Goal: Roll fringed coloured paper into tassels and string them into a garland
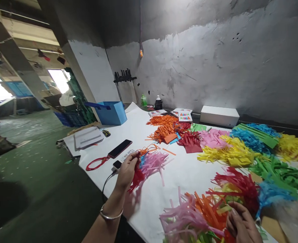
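My left hand (127, 170), with a silver bangle at the wrist, is closed in a pinch on the top of a bunch of tissue-paper tassels (152, 163) in pink, red, blue and orange. Its strips hang over the white table. At the lower right, my right hand (242, 222) pinches at a pale yellow-green tissue strip (225, 209). That strip belongs to a mixed heap of fringed tassels, with a pink tassel (184, 216), an orange tassel (209, 211) and a red tassel (240, 185). The fingertips partly cover the pinched spot.
Behind lie fringed paper piles: orange (164, 131), dark red (190, 141), yellow (227, 152) and green (282, 173). A phone (120, 148) with a red cord lies left. A blue bin (111, 113), a cutter (106, 133) and a white box (219, 115) stand farther back.
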`<state>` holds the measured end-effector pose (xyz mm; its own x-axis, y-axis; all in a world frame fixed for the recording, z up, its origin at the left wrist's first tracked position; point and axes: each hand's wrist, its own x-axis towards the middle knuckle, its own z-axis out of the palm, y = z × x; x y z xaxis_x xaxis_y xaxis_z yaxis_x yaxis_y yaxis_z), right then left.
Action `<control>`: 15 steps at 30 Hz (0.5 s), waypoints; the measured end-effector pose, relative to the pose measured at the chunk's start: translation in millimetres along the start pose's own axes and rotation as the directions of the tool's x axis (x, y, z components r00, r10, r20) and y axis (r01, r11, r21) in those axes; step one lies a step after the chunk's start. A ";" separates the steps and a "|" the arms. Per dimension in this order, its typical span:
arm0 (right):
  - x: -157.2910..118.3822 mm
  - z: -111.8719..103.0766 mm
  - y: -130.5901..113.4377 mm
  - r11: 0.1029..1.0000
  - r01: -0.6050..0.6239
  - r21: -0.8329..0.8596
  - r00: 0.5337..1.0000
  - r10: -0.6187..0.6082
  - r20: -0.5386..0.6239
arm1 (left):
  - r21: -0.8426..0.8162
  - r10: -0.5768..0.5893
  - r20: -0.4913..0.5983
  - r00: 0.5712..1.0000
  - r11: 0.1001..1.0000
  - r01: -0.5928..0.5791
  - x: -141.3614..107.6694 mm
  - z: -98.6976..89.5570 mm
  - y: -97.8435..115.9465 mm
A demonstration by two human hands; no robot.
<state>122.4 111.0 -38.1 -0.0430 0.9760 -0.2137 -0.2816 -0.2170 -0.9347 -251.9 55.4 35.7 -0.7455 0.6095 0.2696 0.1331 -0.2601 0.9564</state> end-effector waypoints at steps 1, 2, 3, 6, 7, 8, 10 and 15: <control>-1.0 0.7 -0.8 1.000 0.000 0.004 1.000 0.000 0.009 | 0.018 -0.016 0.025 1.000 1.000 0.015 -4.1 2.8 -5.9; -2.3 1.8 -2.0 1.000 0.012 0.008 1.000 -0.012 0.012 | 0.036 -0.032 0.050 0.998 0.999 0.030 -8.1 5.5 -11.4; -3.7 3.3 -3.6 0.999 0.033 0.008 0.999 -0.033 0.014 | 0.052 -0.049 0.075 0.996 0.998 0.045 -12.1 8.2 -16.5; -6.8 9.0 -9.5 0.994 0.108 -0.003 0.994 -0.107 0.017 | 0.093 -0.099 0.148 0.984 0.992 0.086 -23.9 17.0 -28.3; -7.2 10.6 -11.7 0.992 0.129 -0.005 0.992 -0.129 0.018 | 0.103 -0.113 0.173 0.978 0.990 0.096 -28.1 20.6 -31.0; -7.3 11.8 -13.8 0.989 0.145 -0.004 0.989 -0.145 0.019 | 0.112 -0.126 0.199 0.972 0.988 0.105 -32.6 24.7 -32.9; -7.7 12.6 -17.8 0.985 0.173 0.007 0.985 -0.173 0.018 | 0.125 -0.148 0.253 0.956 0.985 0.119 -43.7 34.6 -34.7; -21.8 15.7 -25.7 0.990 0.137 -0.025 0.981 -0.132 0.140 | 0.119 -0.215 0.413 0.885 0.976 0.181 -86.6 67.7 -25.1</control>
<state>115.6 95.6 -4.9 -0.1390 0.9892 -0.0466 -0.2612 -0.0820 -0.9618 -146.5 59.8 -4.0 -0.4185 0.9047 0.0800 0.0724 -0.0545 0.9959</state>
